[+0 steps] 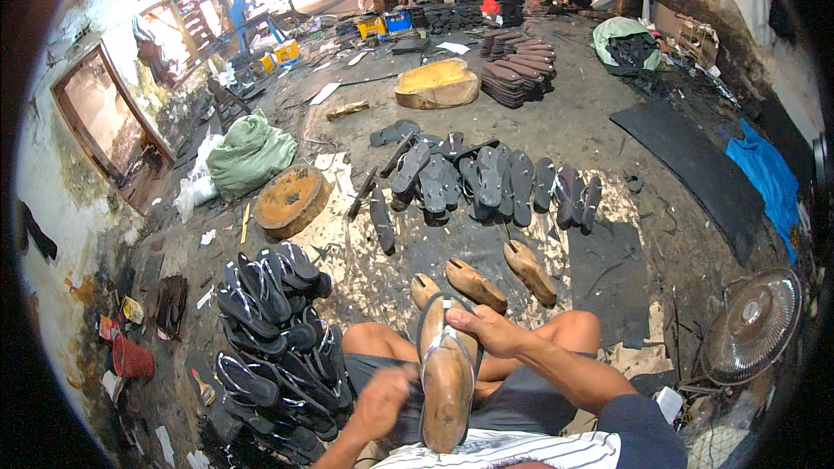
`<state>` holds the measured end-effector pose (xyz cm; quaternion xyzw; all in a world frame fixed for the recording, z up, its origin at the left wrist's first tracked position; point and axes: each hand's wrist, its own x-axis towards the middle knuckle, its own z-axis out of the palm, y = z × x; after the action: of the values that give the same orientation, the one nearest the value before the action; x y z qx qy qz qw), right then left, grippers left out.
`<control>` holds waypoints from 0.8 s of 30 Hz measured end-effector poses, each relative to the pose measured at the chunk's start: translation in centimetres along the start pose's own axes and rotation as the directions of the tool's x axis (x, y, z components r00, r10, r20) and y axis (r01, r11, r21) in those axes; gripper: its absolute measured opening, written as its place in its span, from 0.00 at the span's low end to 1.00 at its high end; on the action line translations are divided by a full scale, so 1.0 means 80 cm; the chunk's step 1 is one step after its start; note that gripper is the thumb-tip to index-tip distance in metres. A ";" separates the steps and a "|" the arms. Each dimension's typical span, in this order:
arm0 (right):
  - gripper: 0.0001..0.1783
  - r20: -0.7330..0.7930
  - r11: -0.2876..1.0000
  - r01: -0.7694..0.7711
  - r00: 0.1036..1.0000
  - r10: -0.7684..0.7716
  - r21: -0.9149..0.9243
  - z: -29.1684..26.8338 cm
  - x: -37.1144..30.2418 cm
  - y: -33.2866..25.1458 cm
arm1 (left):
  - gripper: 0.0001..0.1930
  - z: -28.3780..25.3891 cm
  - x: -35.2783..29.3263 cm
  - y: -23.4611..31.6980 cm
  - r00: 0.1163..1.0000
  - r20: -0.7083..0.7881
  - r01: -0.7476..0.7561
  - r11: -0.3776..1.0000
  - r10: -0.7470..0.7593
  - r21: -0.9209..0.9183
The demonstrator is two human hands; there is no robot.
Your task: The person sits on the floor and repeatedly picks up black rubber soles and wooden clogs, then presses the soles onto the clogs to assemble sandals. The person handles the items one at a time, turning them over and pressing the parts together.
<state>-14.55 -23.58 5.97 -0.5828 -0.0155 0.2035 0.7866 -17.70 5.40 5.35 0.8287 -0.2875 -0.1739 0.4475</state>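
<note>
My right hand point(489, 332) grips the toe end of a black thong sandal point(424, 339) fitted on a wooden shoe last point(445, 408). A pale strap lies across the last, which is tilted over my lap with its heel toward me. Just left of it is my left hand point(380, 401), fingers curled and slightly blurred; whether they pinch anything is hidden. Beyond my knees lie a wooden last point(475, 285) with a slotted toe and another last point(530, 273). A third last point(423, 287) is partly covered by the held sandal.
Finished black sandals point(282, 365) are heaped at my left. Ahead lie black sandal soles point(493, 178), a round wood block point(293, 200) and a green sack point(252, 155). A fan point(749, 326) stands at right. Two people sit far back near stacked soles point(517, 74).
</note>
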 end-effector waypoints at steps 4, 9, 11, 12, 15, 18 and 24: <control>0.35 0.018 0.929 -0.104 0.993 0.118 -0.356 0.004 0.007 -0.025 | 0.41 0.009 0.044 0.113 0.942 0.064 0.200 0.401 -0.329 -0.894; 0.44 -0.041 0.994 0.094 0.995 -0.092 0.062 0.023 0.003 -0.012 | 0.62 0.015 0.039 0.081 0.991 -0.030 0.056 0.609 -0.130 -0.791; 0.49 0.037 0.910 0.014 0.999 -0.032 0.414 0.015 -0.015 0.039 | 0.61 0.002 0.054 0.100 0.987 -0.080 -0.012 0.436 -0.136 -0.900; 0.48 0.134 0.922 -0.137 0.987 0.094 0.363 0.017 -0.030 0.057 | 0.60 -0.003 0.065 0.107 0.982 -0.170 -0.128 0.358 -0.087 -0.925; 0.41 0.443 0.601 -0.331 0.895 -0.043 0.728 0.059 -0.061 0.105 | 0.57 -0.006 0.107 0.123 0.963 -0.271 -0.263 0.227 -0.004 -0.938; 0.41 0.433 0.309 -0.349 0.861 -0.268 0.885 0.096 -0.065 0.051 | 0.52 0.002 0.114 0.107 0.975 -0.215 -0.221 0.095 0.062 -0.971; 0.42 0.050 0.711 0.075 0.987 -0.153 0.699 0.060 -0.067 0.050 | 0.43 0.003 0.113 0.051 0.989 -0.132 -0.097 0.372 -0.069 -0.923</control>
<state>-21.92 -20.07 4.97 -0.2317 -0.0148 0.1754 0.9567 -12.10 -2.24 8.35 0.4435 -0.1135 -0.2391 0.8563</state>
